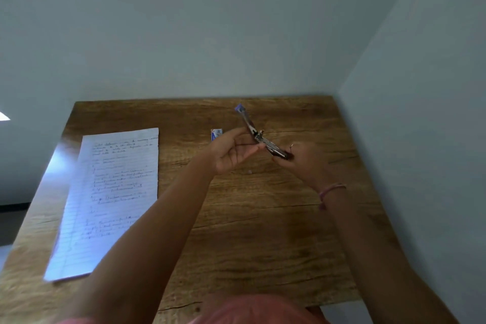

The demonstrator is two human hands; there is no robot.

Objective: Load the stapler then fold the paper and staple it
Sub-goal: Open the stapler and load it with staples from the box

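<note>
Loading is judged to be the step in hand. In the head view, the stapler [259, 136] is held above the table [263, 218], hinged open. Its base is gripped by the closed right hand [302, 163]; the left hand [232, 152] is half open, fingertips at the hinge, contents not discernible. The base should be kept steady. The stapler appears slim, metallic, purple-tipped. The box [217, 134] lies beyond; 1 paper [110, 200] lies left, unfolded.

Opened stapler [259, 134] held in both hands, paper [110, 200] on table [263, 231]
</note>
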